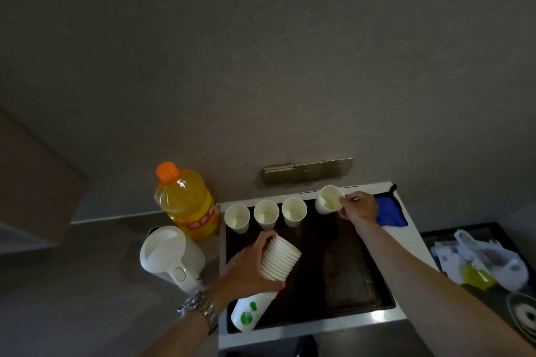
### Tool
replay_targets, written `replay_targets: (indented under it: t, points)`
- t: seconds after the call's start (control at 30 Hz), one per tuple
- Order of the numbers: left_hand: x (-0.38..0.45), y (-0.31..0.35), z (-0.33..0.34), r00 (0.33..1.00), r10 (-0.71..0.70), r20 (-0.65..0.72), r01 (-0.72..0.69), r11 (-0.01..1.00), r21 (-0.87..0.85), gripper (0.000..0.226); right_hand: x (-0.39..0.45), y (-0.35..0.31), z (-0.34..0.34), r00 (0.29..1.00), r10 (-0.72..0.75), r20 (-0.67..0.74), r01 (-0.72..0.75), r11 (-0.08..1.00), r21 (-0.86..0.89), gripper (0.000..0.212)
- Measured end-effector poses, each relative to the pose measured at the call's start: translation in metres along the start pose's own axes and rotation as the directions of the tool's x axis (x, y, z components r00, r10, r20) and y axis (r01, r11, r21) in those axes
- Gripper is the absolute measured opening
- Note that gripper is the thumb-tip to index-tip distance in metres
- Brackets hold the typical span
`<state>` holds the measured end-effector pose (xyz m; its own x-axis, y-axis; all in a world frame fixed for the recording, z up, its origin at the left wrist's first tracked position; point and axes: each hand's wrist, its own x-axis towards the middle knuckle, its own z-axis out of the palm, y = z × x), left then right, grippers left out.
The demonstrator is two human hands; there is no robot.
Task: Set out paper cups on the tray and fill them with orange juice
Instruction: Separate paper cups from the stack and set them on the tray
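Grey wall rises behind a grey bench [87, 284], where a dark tray [342, 269] sits in a white frame. Over the tray's far right corner the right hand [359, 207] pinches the rim of a single paper cup [329, 199] between thumb and fingertips; the cup is tilted, its mouth turned toward the camera, and whether its base touches the tray cannot be told. Nearer the camera, the left hand [249, 266] wraps curled fingers round a stack of paper cups [274, 272] held slanted above the tray's left side, ribbed rims pointing up and right; the bottom cup bears green round marks, no legible writing. A metal watch [200, 309] circles that wrist. Three empty cups [265, 214] stand upright in a row along the tray's far edge, just left of the held cup. Left of the tray stands the orange juice bottle [188, 203], cap on, its red label carrying yellow characters too blurred to read. A white kettle [171, 258] stands just in front of it. A blue cloth [390, 213] lies beyond the right hand.
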<state>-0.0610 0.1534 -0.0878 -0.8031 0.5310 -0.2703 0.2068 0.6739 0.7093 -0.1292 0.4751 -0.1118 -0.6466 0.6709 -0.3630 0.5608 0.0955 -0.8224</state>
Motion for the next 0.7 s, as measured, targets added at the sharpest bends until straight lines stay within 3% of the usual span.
replay_targets:
  t: [0.27,0.7]
  points:
    - [0.004,-0.004,0.001,1.000,-0.019,0.002,0.019,1.000,-0.019,0.102,0.000,0.014,0.024,0.996,0.039,0.075,-0.027,0.988,-0.155,0.011]
    - [0.005,-0.005,0.003,1.000,-0.019,-0.001,0.019,0.999,-0.026,0.102,0.002,0.017,0.028,0.991,0.075,0.111,-0.064,0.993,-0.100,0.012]
